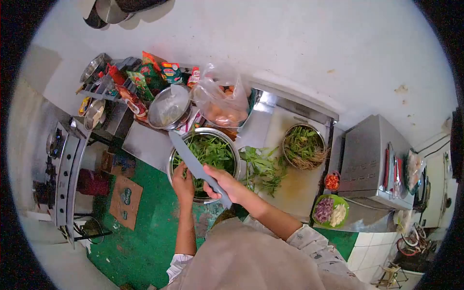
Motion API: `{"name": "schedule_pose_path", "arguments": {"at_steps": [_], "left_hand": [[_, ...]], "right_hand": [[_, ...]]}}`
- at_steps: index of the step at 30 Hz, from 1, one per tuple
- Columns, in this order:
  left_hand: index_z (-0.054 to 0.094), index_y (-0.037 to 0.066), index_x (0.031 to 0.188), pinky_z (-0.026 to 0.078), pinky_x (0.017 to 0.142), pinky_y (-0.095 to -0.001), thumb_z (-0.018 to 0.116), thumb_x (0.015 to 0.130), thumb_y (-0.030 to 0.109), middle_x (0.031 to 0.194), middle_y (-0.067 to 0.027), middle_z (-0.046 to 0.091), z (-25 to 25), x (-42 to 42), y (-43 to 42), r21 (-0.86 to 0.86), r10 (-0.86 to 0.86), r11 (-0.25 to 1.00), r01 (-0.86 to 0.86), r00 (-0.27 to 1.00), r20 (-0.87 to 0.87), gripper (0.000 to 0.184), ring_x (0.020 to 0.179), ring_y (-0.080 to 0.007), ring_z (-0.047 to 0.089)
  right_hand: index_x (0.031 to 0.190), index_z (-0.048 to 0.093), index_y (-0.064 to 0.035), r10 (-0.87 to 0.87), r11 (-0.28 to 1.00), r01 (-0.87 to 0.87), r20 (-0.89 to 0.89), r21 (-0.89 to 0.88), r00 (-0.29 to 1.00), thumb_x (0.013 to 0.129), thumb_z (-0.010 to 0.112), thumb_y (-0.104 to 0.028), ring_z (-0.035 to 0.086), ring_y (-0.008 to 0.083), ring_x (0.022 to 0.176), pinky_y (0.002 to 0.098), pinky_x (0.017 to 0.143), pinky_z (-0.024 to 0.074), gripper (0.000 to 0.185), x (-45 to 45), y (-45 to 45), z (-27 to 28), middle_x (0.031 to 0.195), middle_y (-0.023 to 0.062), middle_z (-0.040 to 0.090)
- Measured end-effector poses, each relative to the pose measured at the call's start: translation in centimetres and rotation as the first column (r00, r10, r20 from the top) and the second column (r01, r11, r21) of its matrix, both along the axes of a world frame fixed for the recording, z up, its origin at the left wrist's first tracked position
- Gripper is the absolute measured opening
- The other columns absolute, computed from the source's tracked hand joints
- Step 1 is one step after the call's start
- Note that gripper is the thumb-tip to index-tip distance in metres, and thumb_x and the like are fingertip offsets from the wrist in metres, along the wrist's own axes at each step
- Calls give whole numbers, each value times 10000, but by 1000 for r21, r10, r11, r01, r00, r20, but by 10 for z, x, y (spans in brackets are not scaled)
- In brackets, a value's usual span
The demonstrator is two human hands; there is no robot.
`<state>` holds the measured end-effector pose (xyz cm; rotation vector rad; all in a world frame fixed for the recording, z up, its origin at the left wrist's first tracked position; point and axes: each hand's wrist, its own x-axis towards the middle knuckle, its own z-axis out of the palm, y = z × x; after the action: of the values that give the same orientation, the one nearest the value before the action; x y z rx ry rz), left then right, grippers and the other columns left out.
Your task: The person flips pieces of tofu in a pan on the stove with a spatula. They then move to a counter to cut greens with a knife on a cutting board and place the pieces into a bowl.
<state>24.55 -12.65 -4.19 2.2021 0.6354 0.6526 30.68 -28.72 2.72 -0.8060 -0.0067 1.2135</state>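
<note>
A large grey-bladed kitchen knife [189, 157] is gripped by its handle in my right hand [223, 184], its blade slanting up and left over a steel bowl [238, 166]. Cut leafy greens [212, 151] fill this bowl. At its near left rim, my left hand [182, 184] has its fingers curled around some of the greens, partly hidden by the blade. Loose green stems and leaves [263, 166] lie on the counter just right of the bowl.
A second bowl [303, 145] holds stems and roots. Farther right are a small dish of chopped red chili [332, 181] and a green plate [344, 222] with chopped onion and garlic. A plastic bag of eggs [224, 104], a metal pot [169, 108] and a stove [65, 179] are leftward.
</note>
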Motion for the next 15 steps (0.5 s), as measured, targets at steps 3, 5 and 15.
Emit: {"name": "schedule_pose_path", "arguments": {"at_steps": [3,5,15], "left_hand": [[625,9,925,439,816,-390,617,839,111,938,-136,622,5,6,-6,65,16,998,-14,1000,-24,135,889,-314,576],[620,10,896,437,787,-390,621,837,115,883,-127,608,12,11,-15,34,20,999,-19,999,-34,121,841,-312,566],[586,27,944,500,749,-381,612,771,16,916,-125,587,-2,58,-145,263,-617,664,700,711,-337,174,877,-317,591]], "right_hand": [[1037,459,-132,-50,996,52,-31,71,998,950,440,-431,463,126,379,240,309,317,312,0,-17,12,546,49,521],[1047,460,-132,-120,991,119,8,57,993,948,439,-440,457,126,378,241,312,319,324,4,-37,23,549,48,520],[1050,452,-103,-658,684,712,286,-158,696,959,428,-390,407,102,365,219,322,322,302,28,-201,35,548,22,466]]}}
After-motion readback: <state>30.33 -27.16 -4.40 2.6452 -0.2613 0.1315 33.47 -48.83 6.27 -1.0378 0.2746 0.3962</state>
